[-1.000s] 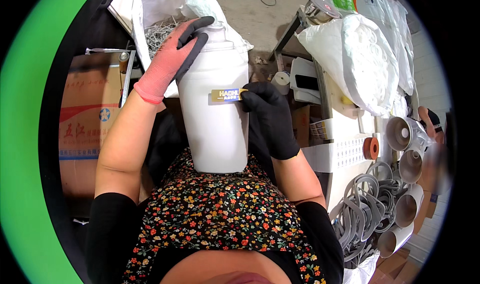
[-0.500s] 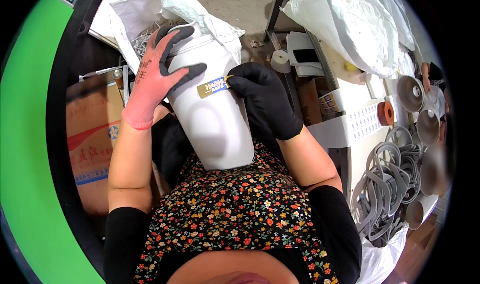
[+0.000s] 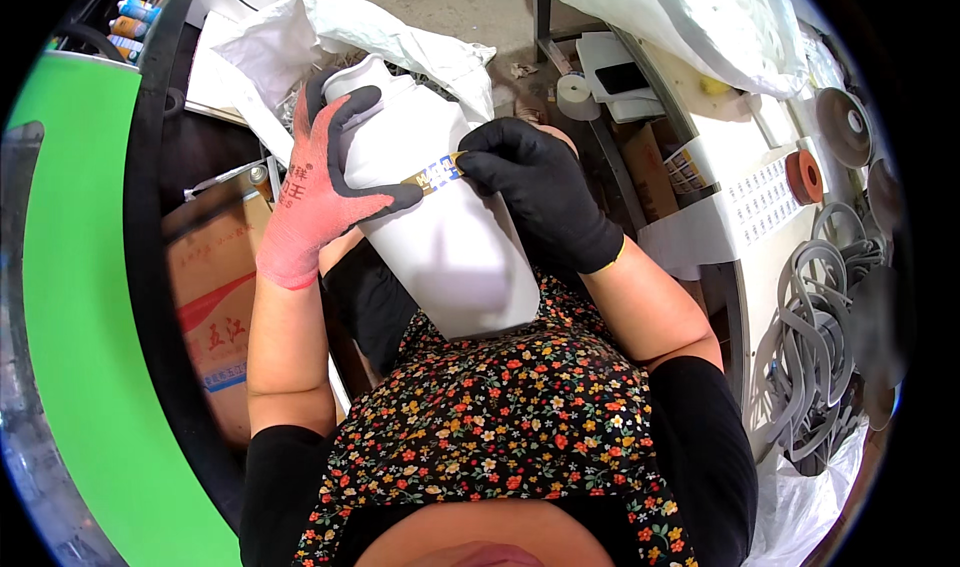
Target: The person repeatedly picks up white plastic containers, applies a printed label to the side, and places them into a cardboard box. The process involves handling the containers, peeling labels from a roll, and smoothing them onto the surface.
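1. Here, we have a tilted white plastic canister (image 3: 455,257), its base against the floral apron (image 3: 500,417) and its neck toward the woven sack (image 3: 410,22).
2. Our left hand (image 3: 318,187), gloved in pink, has its fingers spread around the upper body, thumb at the front beside the gold-and-blue label (image 3: 437,175).
3. Our right hand (image 3: 540,182), gloved in black, pinches the label's right end between its fingers.
4. We judge the canister light, stiff and smooth, slippery to bare skin; below the shoulder seems our best hold.
5. The label looks thin and easily creased, so we would take it only by an edge.
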A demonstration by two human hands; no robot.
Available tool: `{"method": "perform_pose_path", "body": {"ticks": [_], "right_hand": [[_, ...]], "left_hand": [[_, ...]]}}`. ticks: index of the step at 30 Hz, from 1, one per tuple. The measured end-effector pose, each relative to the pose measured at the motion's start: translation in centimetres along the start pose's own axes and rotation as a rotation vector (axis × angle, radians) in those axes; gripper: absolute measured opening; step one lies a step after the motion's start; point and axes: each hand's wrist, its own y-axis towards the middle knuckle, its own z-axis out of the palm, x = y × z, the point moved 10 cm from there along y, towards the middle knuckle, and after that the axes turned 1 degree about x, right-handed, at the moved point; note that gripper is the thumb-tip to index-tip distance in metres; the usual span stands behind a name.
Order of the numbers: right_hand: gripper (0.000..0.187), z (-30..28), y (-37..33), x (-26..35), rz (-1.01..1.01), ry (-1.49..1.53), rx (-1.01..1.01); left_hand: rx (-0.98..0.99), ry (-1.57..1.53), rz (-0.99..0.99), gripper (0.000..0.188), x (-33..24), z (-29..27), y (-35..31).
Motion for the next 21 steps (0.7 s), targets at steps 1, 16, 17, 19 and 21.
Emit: {"method": "perform_pose_path", "body": {"ticks": [1,16,17,19,21], "right_hand": [[0.01,0.0,-0.2,0.0,0.004,-0.026,-0.018],[0.073,4.0,-1.5,6.9,-0.865,-0.782,-0.081],[0.072,2.0,0.2,4.9,-0.651,-0.56,-0.072],[0.062,-0.6,2.0,2.3,-0.514,-0.468,-0.016],[0.045,-1.7,2.4,0.9,-0.703,-0.672,0.081]], "left_hand": [[-0.001,-0.004,-0.01,0.091,-0.1,0.0,0.0],[-0.306,-0.502,-0.109,0.057,0.4,-3.1,-1.2],[-0.344,-0.544,-0.122,0.056,0.8,-3.6,-1.0],[-0.465,-0.571,-0.061,0.054,-0.4,-7.2,-0.9],[-0.523,-0.605,0.159,0.05,-2.3,-11.0,-1.7]]}}
